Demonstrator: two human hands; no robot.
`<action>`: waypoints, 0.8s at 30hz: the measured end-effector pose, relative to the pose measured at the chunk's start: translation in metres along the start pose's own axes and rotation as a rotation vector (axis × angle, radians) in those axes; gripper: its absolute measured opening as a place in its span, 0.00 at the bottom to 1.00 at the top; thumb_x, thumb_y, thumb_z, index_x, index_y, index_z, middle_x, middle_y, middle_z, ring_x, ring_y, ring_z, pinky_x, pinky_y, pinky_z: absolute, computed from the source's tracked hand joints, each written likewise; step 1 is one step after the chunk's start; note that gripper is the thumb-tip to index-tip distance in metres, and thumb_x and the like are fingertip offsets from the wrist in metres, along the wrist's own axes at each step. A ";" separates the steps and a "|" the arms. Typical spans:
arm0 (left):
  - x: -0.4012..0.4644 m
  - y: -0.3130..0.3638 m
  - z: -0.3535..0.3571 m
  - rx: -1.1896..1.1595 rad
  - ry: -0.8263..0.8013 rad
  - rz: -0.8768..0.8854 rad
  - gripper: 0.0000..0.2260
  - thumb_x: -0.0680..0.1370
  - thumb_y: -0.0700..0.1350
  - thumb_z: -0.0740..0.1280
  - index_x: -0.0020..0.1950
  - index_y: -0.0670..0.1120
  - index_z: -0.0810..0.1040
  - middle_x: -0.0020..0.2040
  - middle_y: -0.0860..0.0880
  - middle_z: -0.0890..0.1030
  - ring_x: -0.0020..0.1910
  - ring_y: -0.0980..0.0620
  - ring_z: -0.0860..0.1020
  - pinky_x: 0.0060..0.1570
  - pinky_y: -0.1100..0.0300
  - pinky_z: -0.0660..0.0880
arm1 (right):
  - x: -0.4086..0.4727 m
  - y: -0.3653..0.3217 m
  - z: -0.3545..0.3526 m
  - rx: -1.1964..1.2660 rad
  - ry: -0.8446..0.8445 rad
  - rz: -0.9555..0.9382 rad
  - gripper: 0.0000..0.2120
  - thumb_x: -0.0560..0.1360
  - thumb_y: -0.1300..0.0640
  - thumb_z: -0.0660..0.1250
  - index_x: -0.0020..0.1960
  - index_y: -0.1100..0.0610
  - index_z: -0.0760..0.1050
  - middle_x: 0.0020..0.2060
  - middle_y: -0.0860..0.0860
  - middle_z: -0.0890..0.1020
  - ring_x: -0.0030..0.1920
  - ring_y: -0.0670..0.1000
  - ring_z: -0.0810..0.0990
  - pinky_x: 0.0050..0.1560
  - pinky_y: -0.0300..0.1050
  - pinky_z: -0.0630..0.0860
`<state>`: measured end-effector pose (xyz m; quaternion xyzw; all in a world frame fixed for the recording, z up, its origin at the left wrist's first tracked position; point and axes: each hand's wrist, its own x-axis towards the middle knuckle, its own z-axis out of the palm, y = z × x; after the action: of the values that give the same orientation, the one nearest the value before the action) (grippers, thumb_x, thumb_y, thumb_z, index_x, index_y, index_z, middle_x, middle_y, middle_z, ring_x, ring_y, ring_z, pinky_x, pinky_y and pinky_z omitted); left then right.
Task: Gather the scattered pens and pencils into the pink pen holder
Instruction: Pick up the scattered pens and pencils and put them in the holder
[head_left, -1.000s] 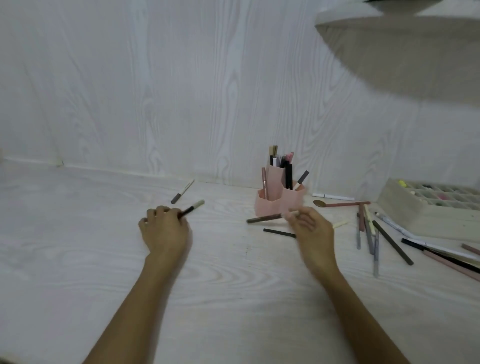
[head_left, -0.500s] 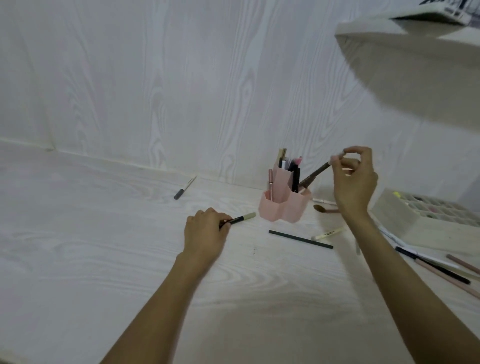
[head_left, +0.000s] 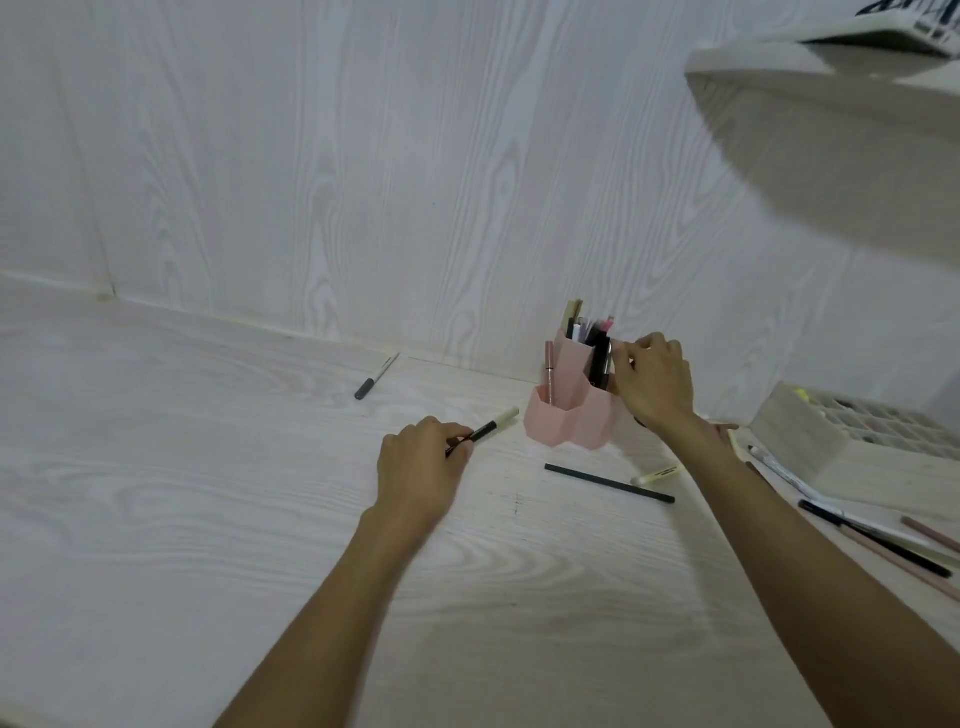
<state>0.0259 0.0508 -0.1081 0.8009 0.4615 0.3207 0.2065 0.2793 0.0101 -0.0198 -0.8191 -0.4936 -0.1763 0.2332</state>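
A pale wood-grain bench meets a matching wall. Right of centre stands the pink pen holder, half full. The left hand grips a black cream-capped pen pointing up-right at it, close by. The right hand, fingers curled, is at the holder's rim; what it holds is unclear.

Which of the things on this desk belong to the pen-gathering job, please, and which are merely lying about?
Job:
pink pen holder
cream-capped pen in left hand
right hand at holder
dark pencil
grey marker
pens on the right

Lying about:
compartment tray
shelf
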 end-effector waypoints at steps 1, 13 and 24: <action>0.000 0.000 0.000 -0.032 0.000 -0.013 0.11 0.79 0.51 0.61 0.58 0.57 0.80 0.41 0.55 0.78 0.42 0.51 0.77 0.40 0.58 0.68 | -0.001 0.002 0.000 -0.001 -0.032 0.003 0.18 0.81 0.53 0.51 0.64 0.57 0.74 0.59 0.60 0.74 0.60 0.60 0.68 0.57 0.54 0.66; -0.008 0.020 0.009 -0.379 -0.080 0.095 0.05 0.73 0.60 0.65 0.48 0.69 0.78 0.42 0.68 0.79 0.39 0.66 0.78 0.40 0.63 0.75 | -0.099 -0.049 0.011 0.922 -0.067 0.050 0.18 0.77 0.48 0.63 0.65 0.47 0.66 0.49 0.33 0.75 0.48 0.32 0.76 0.44 0.23 0.71; -0.014 0.030 0.014 -0.318 -0.208 0.190 0.06 0.72 0.64 0.65 0.46 0.76 0.75 0.44 0.70 0.79 0.41 0.68 0.78 0.42 0.65 0.72 | -0.113 -0.033 0.009 1.117 -0.081 0.141 0.17 0.72 0.59 0.72 0.58 0.51 0.72 0.48 0.49 0.81 0.45 0.42 0.81 0.46 0.33 0.77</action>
<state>0.0489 0.0238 -0.1043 0.8269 0.3037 0.3232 0.3457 0.2002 -0.0533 -0.0792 -0.6084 -0.4645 0.1592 0.6235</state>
